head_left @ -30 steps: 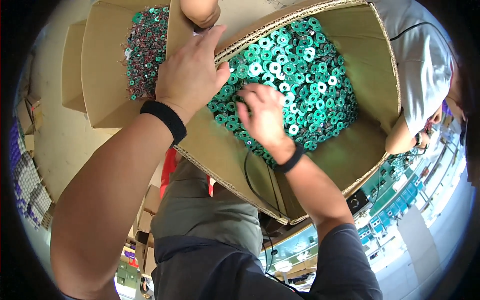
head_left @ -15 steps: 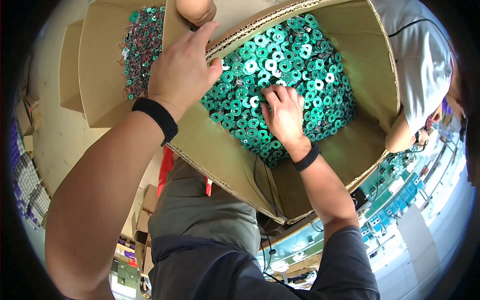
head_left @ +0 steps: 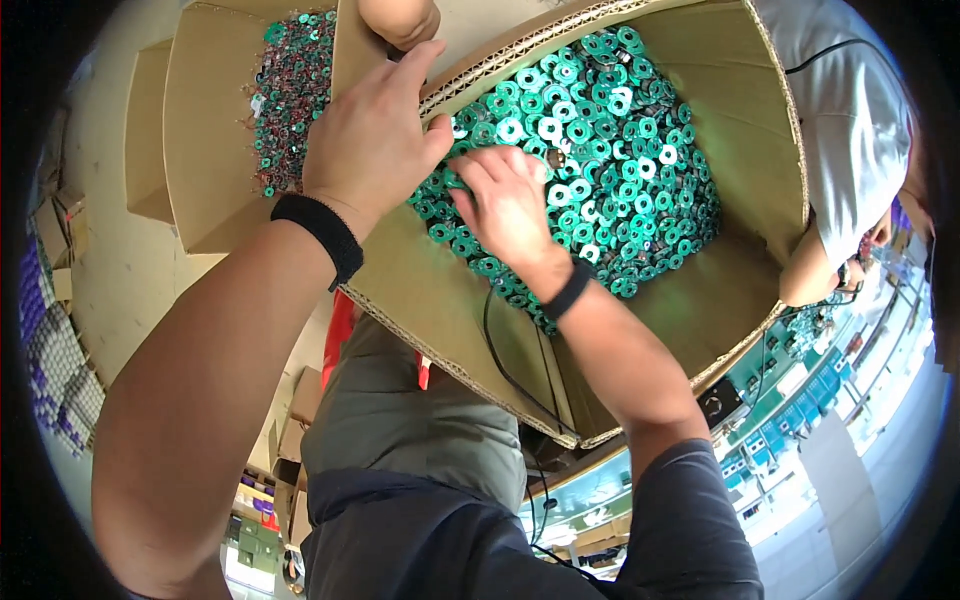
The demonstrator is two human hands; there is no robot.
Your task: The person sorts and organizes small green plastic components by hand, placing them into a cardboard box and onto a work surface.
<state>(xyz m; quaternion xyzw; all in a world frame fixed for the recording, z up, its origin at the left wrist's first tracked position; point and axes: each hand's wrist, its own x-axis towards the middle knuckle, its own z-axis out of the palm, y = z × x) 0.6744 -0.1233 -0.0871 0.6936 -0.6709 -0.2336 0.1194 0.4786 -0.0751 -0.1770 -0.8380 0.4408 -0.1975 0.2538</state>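
Observation:
A big cardboard box (head_left: 755,110) holds a heap of small green ring-shaped circuit boards (head_left: 630,190). My left hand (head_left: 370,140) grips the box's upper-left rim, its thumb over the inner side and its fingers along the outside. Inside the box, my right hand (head_left: 508,205) rests on the left part of the heap, palm down. Its fingers are bent and spread over the boards with the thumb apart; the fingertips are partly hidden, and no board shows lifted in them. Both wrists wear black bands.
A second cardboard box (head_left: 210,130) at the upper left holds green parts with reddish wires. Another person's hand (head_left: 400,20) is just beyond my left hand. A person in a grey shirt (head_left: 850,110) stands at the right, beside a workbench (head_left: 790,400) with green boards. A black cable (head_left: 497,350) hangs inside the near wall.
My right hand has moved left across the heap, closer to my left hand. My left hand keeps its place on the rim. The view has shifted slightly.

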